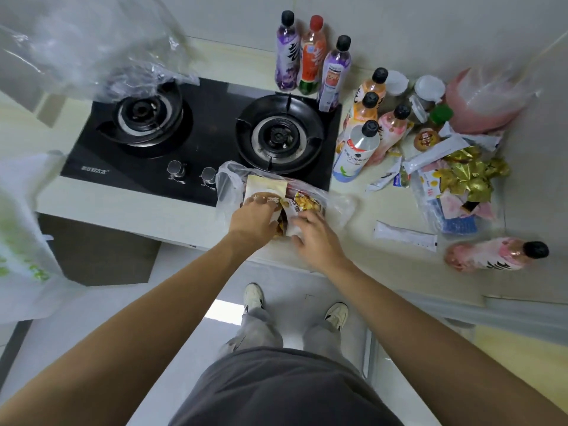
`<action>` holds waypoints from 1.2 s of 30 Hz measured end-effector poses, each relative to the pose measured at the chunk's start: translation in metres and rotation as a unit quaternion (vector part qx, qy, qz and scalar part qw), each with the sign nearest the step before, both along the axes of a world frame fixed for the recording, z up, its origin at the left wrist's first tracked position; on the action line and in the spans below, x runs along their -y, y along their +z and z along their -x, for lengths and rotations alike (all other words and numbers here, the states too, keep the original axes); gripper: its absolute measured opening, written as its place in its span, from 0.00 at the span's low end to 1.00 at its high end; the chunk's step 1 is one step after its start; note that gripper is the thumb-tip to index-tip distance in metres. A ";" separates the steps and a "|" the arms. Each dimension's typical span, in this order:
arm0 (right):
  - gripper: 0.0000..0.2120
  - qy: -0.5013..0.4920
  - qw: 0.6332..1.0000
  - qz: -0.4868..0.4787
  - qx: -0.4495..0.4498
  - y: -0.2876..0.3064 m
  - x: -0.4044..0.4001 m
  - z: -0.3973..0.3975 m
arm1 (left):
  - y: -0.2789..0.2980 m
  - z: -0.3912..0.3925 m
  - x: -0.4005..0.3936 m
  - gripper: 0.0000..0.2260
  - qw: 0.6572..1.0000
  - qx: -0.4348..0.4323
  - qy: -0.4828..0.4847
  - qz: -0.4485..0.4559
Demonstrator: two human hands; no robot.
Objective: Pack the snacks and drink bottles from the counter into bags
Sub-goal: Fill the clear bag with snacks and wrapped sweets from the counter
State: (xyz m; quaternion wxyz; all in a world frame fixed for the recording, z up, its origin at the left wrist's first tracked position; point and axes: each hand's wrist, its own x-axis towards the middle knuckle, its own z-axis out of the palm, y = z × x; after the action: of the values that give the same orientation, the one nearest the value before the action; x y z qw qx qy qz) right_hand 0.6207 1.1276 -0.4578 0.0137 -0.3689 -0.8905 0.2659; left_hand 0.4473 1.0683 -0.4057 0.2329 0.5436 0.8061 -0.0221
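left grip (pixel 253 221) curled on snack packets (pixel 270 198) in clear bag (pixel 227 182); right grip (pixel 313 238) spread (labels unreadable).

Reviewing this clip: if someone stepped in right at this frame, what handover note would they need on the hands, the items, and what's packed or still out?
Left hand: fingers curled on the snack packets inside the clear bag at the counter's front edge.
Right hand: on the bag's near edge by the packets; grip unclear.
Done: a few snack packets are in that bag.
Left: three bottles standing behind the stove, four more bottles right of it, one pink bottle lying on its side at far right, and the loose snack pile with a white stick packet in front.
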 end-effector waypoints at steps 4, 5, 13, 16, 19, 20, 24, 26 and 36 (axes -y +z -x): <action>0.17 -0.039 0.996 -0.059 -0.048 0.008 0.003 -0.011 | -0.001 -0.004 0.011 0.20 0.999 0.006 -0.025 -0.038; 0.16 -0.048 0.994 -0.072 -0.065 0.011 0.002 -0.017 | 0.000 -0.007 0.011 0.19 0.998 0.005 -0.037 -0.053; 0.19 -0.163 0.977 -0.122 -0.069 0.010 -0.033 -0.112 | 0.005 -0.065 -0.034 0.18 0.983 0.010 -0.126 -0.135; 0.23 -0.188 0.976 -0.108 -0.030 0.002 -0.052 -0.146 | 0.002 -0.095 -0.062 0.22 0.978 0.026 -0.154 -0.136; 0.28 -0.194 0.978 -0.054 0.058 -0.005 -0.070 -0.170 | -0.002 -0.126 -0.096 0.24 0.975 0.038 -0.183 -0.119; 0.29 -0.195 0.976 -0.043 0.081 -0.008 -0.075 -0.178 | -0.003 -0.136 -0.109 0.24 0.974 0.043 -0.190 -0.112; 0.29 -0.177 0.977 -0.054 0.109 -0.026 -0.089 -0.203 | -0.014 -0.170 -0.163 0.27 0.976 0.054 -0.197 -0.080; 0.27 -0.165 0.976 -0.072 0.126 -0.032 -0.094 -0.209 | -0.020 -0.181 -0.189 0.28 0.978 0.054 -0.193 -0.064; 0.13 -0.217 0.972 -0.006 0.093 -0.030 -0.109 -0.210 | -0.064 -0.192 -0.230 0.19 0.989 0.064 -0.133 -0.033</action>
State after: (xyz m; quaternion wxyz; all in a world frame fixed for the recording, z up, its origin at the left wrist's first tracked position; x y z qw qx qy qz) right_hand 0.8310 1.2365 -0.4878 -0.0099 -0.5760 -0.7883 0.2161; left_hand 0.6394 1.2986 -0.4694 0.2606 0.6535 0.7106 0.0089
